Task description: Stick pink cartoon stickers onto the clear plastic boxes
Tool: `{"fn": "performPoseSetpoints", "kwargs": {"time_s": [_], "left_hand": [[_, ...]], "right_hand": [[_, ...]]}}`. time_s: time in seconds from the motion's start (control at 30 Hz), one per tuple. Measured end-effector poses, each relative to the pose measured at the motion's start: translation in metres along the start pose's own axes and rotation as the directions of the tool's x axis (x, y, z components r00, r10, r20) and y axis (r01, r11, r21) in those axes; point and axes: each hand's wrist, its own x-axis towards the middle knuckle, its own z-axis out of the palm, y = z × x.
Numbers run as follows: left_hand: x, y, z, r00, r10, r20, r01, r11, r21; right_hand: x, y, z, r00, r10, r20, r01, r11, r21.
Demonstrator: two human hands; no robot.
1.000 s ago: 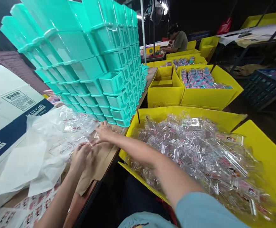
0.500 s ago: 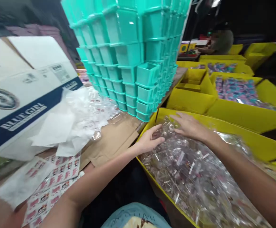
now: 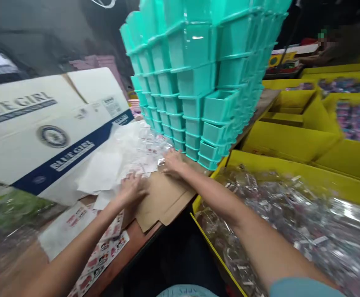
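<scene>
Cases (image 3: 157,144) of clear plastic lie jumbled on the table (image 3: 138,235), just beyond my two hands. I expect them to be light, stiff and slick, perhaps brittle under a hard squeeze; I would take one by its edges, lightly. From the left, a carton (image 3: 84,108) stands behind paper (image 3: 101,171), with stickers (image 3: 101,256) nearer me. My left hand (image 3: 133,186) is at the paper's edge, fingers loosely bent and blurred; I cannot tell whether it holds anything. Cardboard (image 3: 163,194) covers the table between the hands. My right hand (image 3: 173,163) is beside the cases, a clear glint by its fingertips, its grip too blurred to judge. Teal bins (image 3: 195,78) stack high just past it. Rightward, a yellow box (image 3: 260,161) holds more cases; a blurred person (image 3: 347,46) shows well beyond.
</scene>
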Motion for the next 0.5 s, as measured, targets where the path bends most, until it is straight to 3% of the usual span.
{"fn": "performPoseSetpoints", "kwargs": {"time_s": [0.1,0.2,0.27,0.33,0.37,0.43,0.5], "left_hand": [[0.009,-0.004,0.002,0.993,0.114,0.035,-0.115,0.993,0.025],[0.019,0.003,-0.001,0.974,0.225,0.008,-0.225,0.974,-0.020],[0.017,0.024,-0.005,0.961,0.277,-0.009,-0.277,0.958,-0.080],[0.011,0.065,-0.007,0.925,0.380,0.028,-0.368,0.910,-0.193],[0.009,0.092,-0.006,0.878,0.476,0.057,-0.440,0.847,-0.300],[0.007,0.154,-0.002,0.738,0.673,0.039,-0.593,0.676,-0.437],[0.009,0.209,0.004,0.577,0.817,-0.018,-0.735,0.509,-0.448]], "right_hand": [[-0.015,-0.005,-0.005,0.999,-0.007,0.046,0.006,1.000,0.016],[-0.062,0.012,-0.020,0.999,-0.021,0.045,0.020,0.999,0.026],[-0.116,0.035,-0.036,0.999,0.022,0.025,-0.022,1.000,-0.005],[-0.174,0.063,-0.055,0.966,0.244,0.084,-0.233,0.965,-0.121],[-0.199,0.078,-0.064,0.944,0.313,0.106,-0.296,0.943,-0.154],[-0.234,0.100,-0.073,0.931,0.347,0.111,-0.323,0.927,-0.189],[-0.250,0.109,-0.070,0.967,0.231,0.109,-0.218,0.968,-0.124]]}}
